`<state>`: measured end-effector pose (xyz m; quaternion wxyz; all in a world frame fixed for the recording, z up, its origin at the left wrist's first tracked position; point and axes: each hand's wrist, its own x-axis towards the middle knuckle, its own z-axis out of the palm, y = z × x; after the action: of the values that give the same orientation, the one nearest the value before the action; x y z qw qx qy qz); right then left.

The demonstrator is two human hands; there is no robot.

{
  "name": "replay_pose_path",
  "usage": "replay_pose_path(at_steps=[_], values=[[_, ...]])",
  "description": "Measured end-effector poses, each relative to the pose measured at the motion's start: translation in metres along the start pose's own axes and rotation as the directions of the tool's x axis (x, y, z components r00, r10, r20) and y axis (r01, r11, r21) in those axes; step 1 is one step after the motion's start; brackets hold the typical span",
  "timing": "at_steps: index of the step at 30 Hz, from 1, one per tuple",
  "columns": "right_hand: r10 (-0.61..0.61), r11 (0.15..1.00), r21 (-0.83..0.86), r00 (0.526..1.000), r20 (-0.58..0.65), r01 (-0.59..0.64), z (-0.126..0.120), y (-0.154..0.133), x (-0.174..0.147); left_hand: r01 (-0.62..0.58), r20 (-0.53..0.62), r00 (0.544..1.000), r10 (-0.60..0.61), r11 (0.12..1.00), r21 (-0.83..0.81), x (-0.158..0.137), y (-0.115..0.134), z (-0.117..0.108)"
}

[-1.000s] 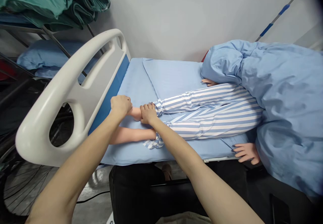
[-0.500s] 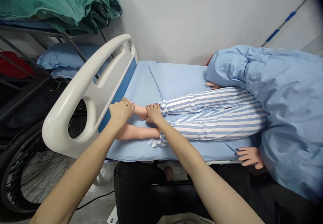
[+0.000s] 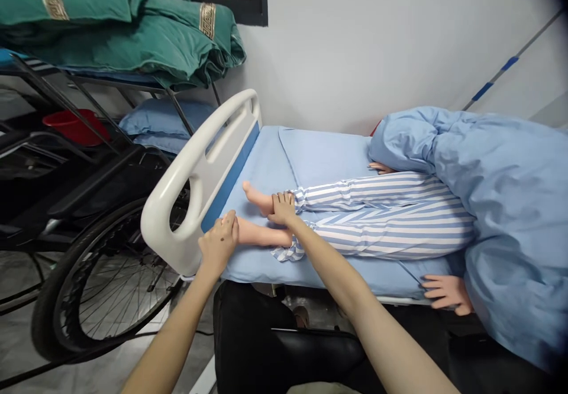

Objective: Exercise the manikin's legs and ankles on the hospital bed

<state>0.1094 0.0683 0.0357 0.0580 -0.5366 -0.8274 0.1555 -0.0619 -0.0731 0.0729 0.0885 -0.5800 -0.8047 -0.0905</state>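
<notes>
A manikin in blue-and-white striped trousers (image 3: 390, 199) lies on the bed, its lower legs bare. My left hand (image 3: 219, 241) is closed over the toe end of its near foot (image 3: 248, 232), hiding the toes. On the far leg, my right hand (image 3: 283, 207) wraps the ankle just below the trouser cuff. The far foot (image 3: 257, 197) sticks out past that hand, toes pointing up and left. Near the bed's front edge, one manikin hand (image 3: 446, 292) rests with spread fingers. A bunched blue quilt (image 3: 515, 204) covers the upper body.
The white footboard (image 3: 166, 190) stands left of the feet, above the light-blue sheet (image 3: 319, 151). A wheelchair wheel (image 3: 110, 281) is close beside it. Behind are folded green bedding (image 3: 177, 45) on a frame, blue pillows (image 3: 164, 119) and a red basin (image 3: 77, 126).
My left hand has moved from the far foot's toes to the near foot. My right hand stays at the far ankle. The view has shifted up and left.
</notes>
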Motion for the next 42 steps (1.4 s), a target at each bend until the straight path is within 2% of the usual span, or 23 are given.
replay_pose_path(at_steps=[4,6,8,14,22,26,29,35,42], values=[[-0.058,0.995,0.075,0.995,-0.078,0.064,0.000,-0.007,-0.039,0.011,0.011,1.000,-0.010,0.998,-0.057,-0.010,-0.001,0.009],[-0.133,0.989,0.053,0.989,-0.068,0.137,0.001,-0.007,-0.055,0.012,0.022,1.000,-0.011,0.998,-0.065,-0.012,0.000,0.007],[-0.160,0.986,0.039,0.987,-0.023,0.160,0.002,-0.006,-0.064,0.013,0.039,0.999,-0.011,0.998,-0.064,-0.011,0.001,0.000],[0.070,0.995,0.069,0.992,0.103,-0.078,0.002,-0.011,-0.063,0.033,0.037,0.999,-0.033,0.999,0.004,0.018,0.001,-0.023],[0.107,0.994,-0.044,0.993,0.052,-0.105,0.008,-0.024,-0.061,-0.126,0.060,0.991,0.122,0.990,0.061,0.045,0.015,-0.021],[0.105,0.993,-0.055,0.993,0.058,-0.101,0.006,-0.023,-0.062,-0.259,0.163,0.955,0.246,0.963,0.067,0.052,0.025,-0.020],[0.099,0.994,-0.053,0.993,0.062,-0.096,0.005,-0.023,-0.062,-0.307,0.237,0.930,0.282,0.949,0.073,0.053,0.028,-0.015],[0.094,0.995,-0.030,0.994,0.055,-0.093,0.006,-0.022,-0.065,-0.266,0.083,0.962,0.259,0.961,0.083,0.033,0.015,-0.005],[0.068,0.998,-0.017,0.997,0.031,-0.067,0.007,-0.021,-0.067,-0.208,-0.023,0.977,0.213,0.969,0.131,0.017,0.012,0.004]])
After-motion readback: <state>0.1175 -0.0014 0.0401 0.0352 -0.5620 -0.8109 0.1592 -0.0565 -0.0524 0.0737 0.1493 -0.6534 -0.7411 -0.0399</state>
